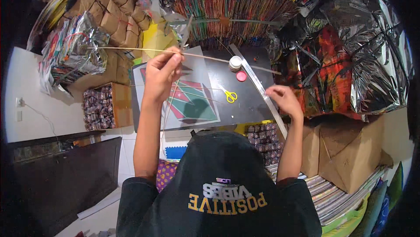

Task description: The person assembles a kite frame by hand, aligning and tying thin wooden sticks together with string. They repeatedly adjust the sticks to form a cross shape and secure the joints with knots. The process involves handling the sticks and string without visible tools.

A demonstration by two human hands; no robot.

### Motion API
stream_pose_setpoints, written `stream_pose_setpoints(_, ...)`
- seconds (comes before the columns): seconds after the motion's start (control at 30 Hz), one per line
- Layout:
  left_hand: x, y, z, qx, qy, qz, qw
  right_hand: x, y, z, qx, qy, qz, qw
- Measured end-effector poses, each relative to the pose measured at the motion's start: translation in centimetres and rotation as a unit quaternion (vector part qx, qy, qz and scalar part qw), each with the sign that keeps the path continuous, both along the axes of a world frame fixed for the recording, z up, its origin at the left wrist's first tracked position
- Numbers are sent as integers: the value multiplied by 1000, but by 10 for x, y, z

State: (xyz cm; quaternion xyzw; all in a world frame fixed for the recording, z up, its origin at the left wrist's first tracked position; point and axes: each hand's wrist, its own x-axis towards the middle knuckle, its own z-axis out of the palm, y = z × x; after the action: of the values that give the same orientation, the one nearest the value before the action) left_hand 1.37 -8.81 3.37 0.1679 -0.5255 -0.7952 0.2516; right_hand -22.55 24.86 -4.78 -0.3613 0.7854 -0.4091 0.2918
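Note:
My left hand [164, 71] is raised over the table's left part, with thumb and fingers pinched round a thin, pale stick [210, 57]. The stick runs nearly level from far left to right, bowing slightly. Over at the right, my right hand [286, 100] hovers by a long metal ruler [258, 80], below the stick's right end and apart from it. Its fingers are curled together; whatever they hold, if anything, cannot be made out. Beneath my left hand lies a sheet with a red, green and white angular pattern [199, 110], with more thin sticks [192, 93] across it.
On the dark table [245, 110] are yellow-handled scissors [230, 96], a white round container [235, 63] and a pink round lid [241, 76]. Stacked folded sheets [227, 14] stand behind. Wrapped bundles [323, 71] crowd the right, and a box of small dark packets [98, 106] the left.

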Motion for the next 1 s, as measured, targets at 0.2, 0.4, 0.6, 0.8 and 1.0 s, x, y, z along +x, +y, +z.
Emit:
stream_pose_setpoints(0.2,-8,6,9,24,8,66,998,16,2,-40,109,200,26,973)
stream_pose_setpoints(0.4,-21,35,16,-6,-15,25,1000,50,-63,-3,-59,263,-22,963)
stream_pose_setpoints(0.6,-33,61,8,-56,-61,-62,995,112,-121,52,-307,-56,-26,950)
stream_pose_setpoints(0.8,-36,62,5,-112,-86,-43,989,128,-122,64,-277,-51,-55,958)
stream_pose_setpoints(1.0,-39,65,6,-117,-69,-52,989,135,-118,74,-230,-61,-48,970)
